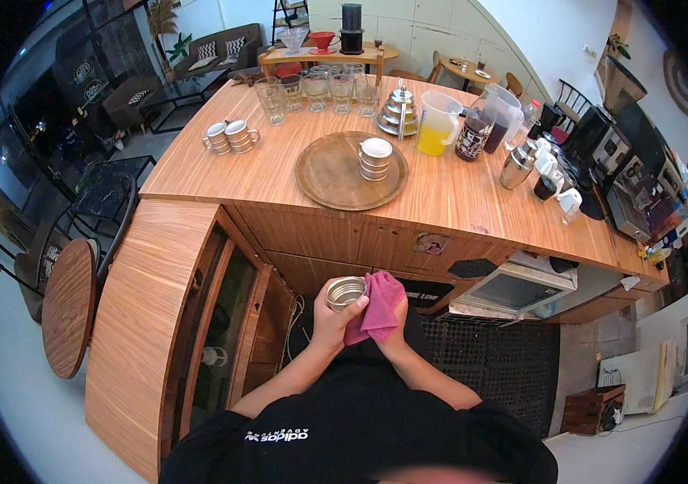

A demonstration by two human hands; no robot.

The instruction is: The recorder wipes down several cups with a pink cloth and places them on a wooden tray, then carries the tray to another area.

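My left hand (327, 323) grips a ribbed metal cup (345, 293), its open mouth tilted up towards me. In my right hand (399, 323) is a bunched pink cloth (378, 307), which lies against the cup's right side and hides most of those fingers. Both hands are close together in front of my body, below the counter's edge. Beyond them, a round wooden tray (331, 175) rests on the counter, bearing a ribbed metal mug (374, 163) with a white top. Two similar mugs, a left one (217, 140) and a right one (239, 138), stand side by side left of the tray.
The wooden counter (271, 157) carries several drinking glasses (316, 94), a tiered metal piece (399, 115), a pitcher of yellow liquid (434, 136), a dark-filled jug (473, 136) and a metal shaker (516, 169). A lower side counter (150, 302) flanks my left; a black mat (489, 357) covers floor.
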